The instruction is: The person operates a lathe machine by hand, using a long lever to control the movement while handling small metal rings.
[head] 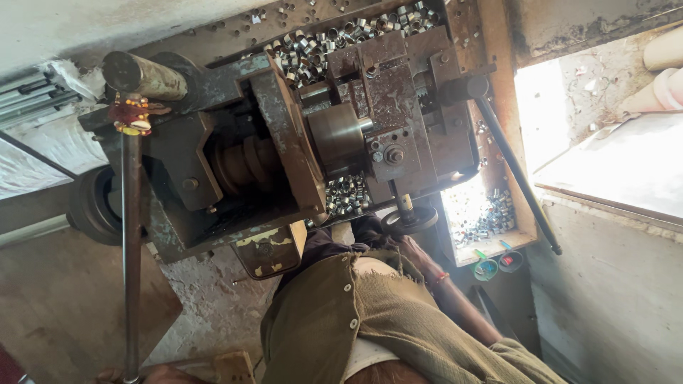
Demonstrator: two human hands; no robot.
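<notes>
Head view of a small, rusted lathe [284, 142] seen from above your chest.

Your right arm runs up from your olive shirt [398, 313], with a red band [441, 279] at the wrist. Your right hand [411, 240] lies in shadow just below the handwheel [411, 217] at the near edge of the lathe. You cannot tell whether the fingers close on the wheel or only rest near it.

Your left hand [117, 375] shows only as a sliver at the bottom edge. It sits at the lower end of the long rod [131, 249], and its grip cannot be made out. The rod stands upright along the lathe's left side, and a red and yellow trinket [131, 114] is tied at its top.

The chuck [338, 135] sits at the centre, facing the tool block [388, 153]. Piles of small metal rings [341, 35] fill the tray [491, 85] behind the lathe. More lie below the chuck and in the sunlit corner at right. A dark lever [516, 178] slants across that corner. Two small cups [486, 269], one green and one red, stand just beyond the tray's near end.
</notes>
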